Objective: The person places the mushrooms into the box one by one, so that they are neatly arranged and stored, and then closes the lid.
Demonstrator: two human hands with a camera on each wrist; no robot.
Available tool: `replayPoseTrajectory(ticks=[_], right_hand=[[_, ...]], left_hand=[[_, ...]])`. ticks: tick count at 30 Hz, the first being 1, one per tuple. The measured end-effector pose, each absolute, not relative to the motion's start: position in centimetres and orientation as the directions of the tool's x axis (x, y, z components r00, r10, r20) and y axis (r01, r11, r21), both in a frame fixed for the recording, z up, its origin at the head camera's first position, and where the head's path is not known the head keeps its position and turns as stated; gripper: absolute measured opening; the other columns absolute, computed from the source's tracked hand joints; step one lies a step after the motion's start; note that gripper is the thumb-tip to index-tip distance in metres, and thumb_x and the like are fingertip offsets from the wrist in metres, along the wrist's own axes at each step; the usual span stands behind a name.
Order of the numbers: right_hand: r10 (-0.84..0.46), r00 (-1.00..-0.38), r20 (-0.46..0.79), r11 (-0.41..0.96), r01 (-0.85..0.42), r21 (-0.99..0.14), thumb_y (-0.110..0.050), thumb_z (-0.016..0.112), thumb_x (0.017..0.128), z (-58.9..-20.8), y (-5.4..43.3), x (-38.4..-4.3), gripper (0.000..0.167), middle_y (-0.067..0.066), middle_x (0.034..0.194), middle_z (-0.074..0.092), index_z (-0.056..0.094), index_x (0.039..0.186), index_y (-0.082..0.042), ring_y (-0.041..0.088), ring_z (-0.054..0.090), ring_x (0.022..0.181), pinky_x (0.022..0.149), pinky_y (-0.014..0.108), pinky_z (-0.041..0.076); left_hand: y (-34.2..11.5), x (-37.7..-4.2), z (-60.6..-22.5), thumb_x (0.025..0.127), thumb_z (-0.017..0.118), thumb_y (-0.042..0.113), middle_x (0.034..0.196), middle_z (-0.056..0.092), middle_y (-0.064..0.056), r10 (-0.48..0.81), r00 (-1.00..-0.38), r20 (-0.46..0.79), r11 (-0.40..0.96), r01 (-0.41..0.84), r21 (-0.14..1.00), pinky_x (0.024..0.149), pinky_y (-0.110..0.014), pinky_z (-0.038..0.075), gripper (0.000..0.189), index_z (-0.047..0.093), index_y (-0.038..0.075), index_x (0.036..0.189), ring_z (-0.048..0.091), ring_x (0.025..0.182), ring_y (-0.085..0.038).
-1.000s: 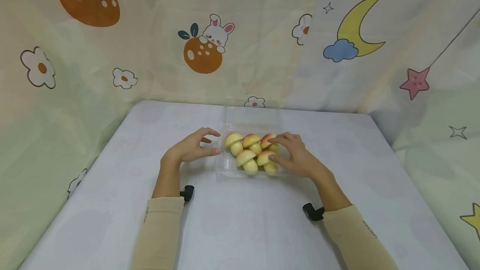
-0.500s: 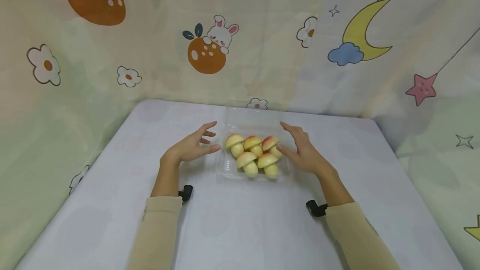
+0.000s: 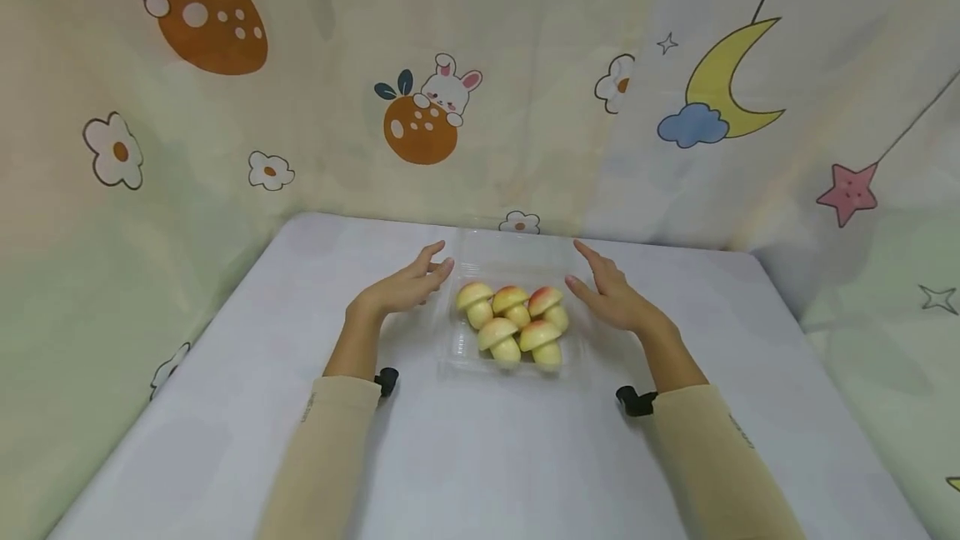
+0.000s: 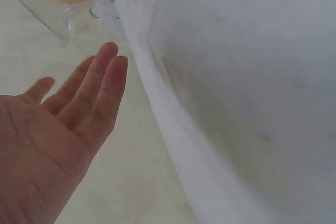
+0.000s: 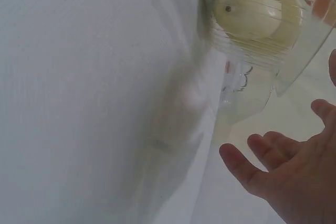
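Observation:
A clear plastic clamshell box (image 3: pixel 465 350) lies on the table with its lid (image 3: pixel 517 250) folded back. Inside sit several mushroom-shaped pieces (image 3: pixel 501 338), pale yellow with reddish tints on their caps. At the box's left side hovers my left hand (image 3: pixel 405 288), fingers extended toward the lid and holding nothing. My right hand (image 3: pixel 611 298) is at the right side near the hinge, its fingers spread and gripping nothing. Both wrist views show the left palm (image 4: pixel 58 129) and the right fingers (image 5: pixel 294 171) apart from the box. One yellow piece (image 5: pixel 249 11) shows through the ribbed wall.
A white cloth covers the table (image 3: pixel 495 457). Behind and beside it hangs a printed curtain (image 3: pixel 322 107) with rabbits, flowers and a moon. A small black wrist-camera mount juts from each sleeve (image 3: pixel 337 432).
My right hand has let go of the pieces on the right and drawn back past the box's right side. My left hand has shifted toward the lid. The head view has tilted slightly up.

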State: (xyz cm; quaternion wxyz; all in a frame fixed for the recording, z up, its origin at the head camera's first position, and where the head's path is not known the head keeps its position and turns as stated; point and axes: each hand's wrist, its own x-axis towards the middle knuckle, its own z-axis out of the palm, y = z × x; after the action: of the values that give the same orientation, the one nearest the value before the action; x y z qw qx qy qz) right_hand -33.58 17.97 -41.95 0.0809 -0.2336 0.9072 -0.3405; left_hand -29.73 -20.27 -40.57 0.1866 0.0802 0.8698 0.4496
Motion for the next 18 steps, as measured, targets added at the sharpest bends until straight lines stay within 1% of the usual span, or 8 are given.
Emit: replayPoseTrajectory(ticks=[2, 5, 7, 10, 12, 14, 17, 18], right_hand=[[-0.476, -0.879, -0.028, 0.652, -0.331, -0.682, -0.053, 0.041, 0.108, -42.1, 18.0, -33.7, 0.075, 0.027, 0.168, 0.011, 0.002, 0.166, -0.025, 0.053, 0.008, 0.153, 0.115, 0.078, 0.010], [-0.474, -0.878, -0.065, 0.619, -0.280, -0.734, -0.054, 0.038, 0.109, -42.5, 17.7, -34.0, 0.075, 0.031, 0.167, 0.009, -0.001, 0.166, -0.024, 0.056, 0.008, 0.152, 0.115, 0.079, 0.002], [-0.478, -0.875, -0.083, 0.598, -0.255, -0.760, -0.055, 0.035, 0.109, -42.7, 17.4, -34.2, 0.076, 0.032, 0.167, 0.010, -0.003, 0.165, -0.023, 0.057, 0.007, 0.152, 0.115, 0.078, -0.003], [-0.480, -0.873, -0.088, 0.575, -0.238, -0.782, -0.055, 0.033, 0.109, -43.1, 17.1, -34.8, 0.075, 0.034, 0.165, 0.013, -0.004, 0.165, -0.021, 0.057, 0.011, 0.151, 0.116, 0.075, -0.008], [-0.481, -0.873, -0.077, 0.554, -0.234, -0.799, -0.053, 0.033, 0.110, -43.3, 16.9, -35.1, 0.074, 0.034, 0.164, 0.016, -0.004, 0.164, -0.019, 0.057, 0.016, 0.150, 0.119, 0.074, -0.002], [-0.480, -0.875, -0.061, 0.523, -0.229, -0.821, -0.050, 0.033, 0.111, -43.5, 16.7, -35.5, 0.073, 0.035, 0.163, 0.018, -0.004, 0.164, -0.016, 0.056, 0.022, 0.148, 0.120, 0.071, 0.008], [-0.473, -0.880, -0.046, 0.472, -0.209, -0.857, -0.047, 0.034, 0.111, -43.8, 16.6, -35.9, 0.073, 0.035, 0.162, 0.018, -0.004, 0.163, -0.013, 0.054, 0.025, 0.147, 0.117, 0.068, 0.026], [-0.470, -0.881, -0.043, 0.454, -0.200, -0.868, -0.046, 0.035, 0.111, -43.9, 16.6, -36.0, 0.074, 0.034, 0.161, 0.019, -0.004, 0.163, -0.012, 0.053, 0.026, 0.147, 0.117, 0.067, 0.028]], left_hand=[[-19.8, -30.6, -40.6, 0.097, 0.033, 0.079, 0.168, 0.024, -0.011, 0.315, -0.914, -0.257, 0.573, -0.033, 0.819, 0.118, -0.058, 0.035, 0.087, -0.002, 0.035, 0.164, 0.047, 0.140, -0.043], [-19.4, -31.8, -40.7, 0.100, 0.029, 0.076, 0.170, 0.020, -0.013, 0.326, -0.912, -0.248, 0.555, -0.028, 0.831, 0.118, -0.059, 0.035, 0.085, -0.003, 0.031, 0.164, 0.041, 0.146, -0.041], [-19.2, -32.4, -40.7, 0.101, 0.027, 0.074, 0.170, 0.020, -0.014, 0.329, -0.911, -0.249, 0.549, -0.030, 0.835, 0.118, -0.058, 0.035, 0.082, -0.003, 0.030, 0.164, 0.037, 0.148, -0.040], [-19.1, -33.1, -40.6, 0.103, 0.025, 0.072, 0.168, 0.022, -0.016, 0.327, -0.910, -0.254, 0.548, -0.036, 0.835, 0.117, -0.057, 0.037, 0.081, 0.000, 0.027, 0.165, 0.037, 0.149, -0.039], [-19.0, -33.5, -40.4, 0.104, 0.024, 0.070, 0.167, 0.024, -0.017, 0.320, -0.912, -0.256, 0.548, -0.042, 0.835, 0.115, -0.056, 0.040, 0.079, 0.001, 0.025, 0.165, 0.038, 0.148, -0.039], [-18.8, -33.9, -40.4, 0.105, 0.024, 0.068, 0.168, 0.024, -0.018, 0.317, -0.913, -0.256, 0.543, -0.046, 0.839, 0.114, -0.055, 0.042, 0.079, 0.003, 0.022, 0.165, 0.040, 0.147, -0.038], [-18.7, -34.4, -40.4, 0.105, 0.023, 0.067, 0.167, 0.026, -0.019, 0.315, -0.914, -0.255, 0.530, -0.053, 0.846, 0.111, -0.054, 0.045, 0.078, 0.005, 0.020, 0.165, 0.041, 0.146, -0.038], [-18.7, -34.6, -40.5, 0.105, 0.023, 0.067, 0.167, 0.026, -0.020, 0.317, -0.914, -0.253, 0.526, -0.053, 0.849, 0.111, -0.053, 0.045, 0.079, 0.005, 0.020, 0.165, 0.042, 0.146, -0.038]])
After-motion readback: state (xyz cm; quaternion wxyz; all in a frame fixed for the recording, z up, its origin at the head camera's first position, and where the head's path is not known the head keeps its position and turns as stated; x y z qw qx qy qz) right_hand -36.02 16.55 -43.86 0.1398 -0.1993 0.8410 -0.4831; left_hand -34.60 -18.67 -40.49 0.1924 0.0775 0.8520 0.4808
